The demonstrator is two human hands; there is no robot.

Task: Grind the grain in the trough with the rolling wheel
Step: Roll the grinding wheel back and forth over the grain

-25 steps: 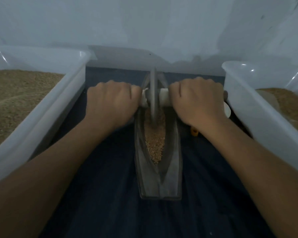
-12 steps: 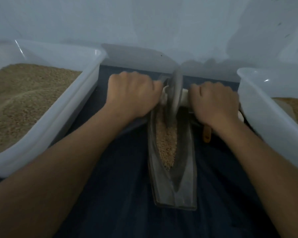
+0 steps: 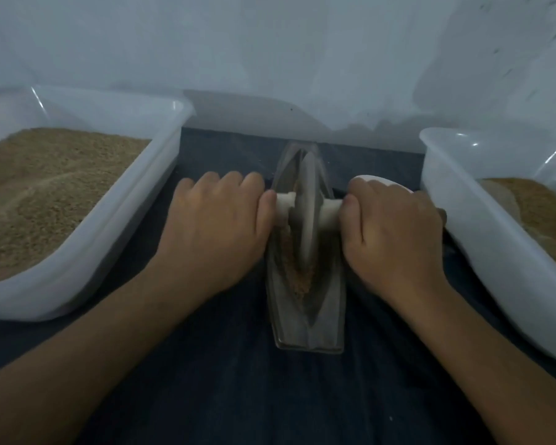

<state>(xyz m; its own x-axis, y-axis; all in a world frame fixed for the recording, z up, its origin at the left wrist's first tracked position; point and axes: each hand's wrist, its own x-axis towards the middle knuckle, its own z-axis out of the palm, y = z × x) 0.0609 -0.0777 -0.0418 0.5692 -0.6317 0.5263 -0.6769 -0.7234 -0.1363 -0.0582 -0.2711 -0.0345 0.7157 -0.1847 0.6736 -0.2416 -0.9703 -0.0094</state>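
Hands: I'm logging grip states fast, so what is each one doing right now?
Left hand: closed, gripping the left end of the rolling wheel's axle.
Right hand: closed, gripping the axle's right end.

The hands (image 3: 302,226) hide both ends of the wheel's axle (image 3: 329,208).

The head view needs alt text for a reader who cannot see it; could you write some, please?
A left hand and right hand grip the handle ends of a rolling wheel standing in a narrow trough of grain. White tubs of grain sit to the left and right on a dark cloth.
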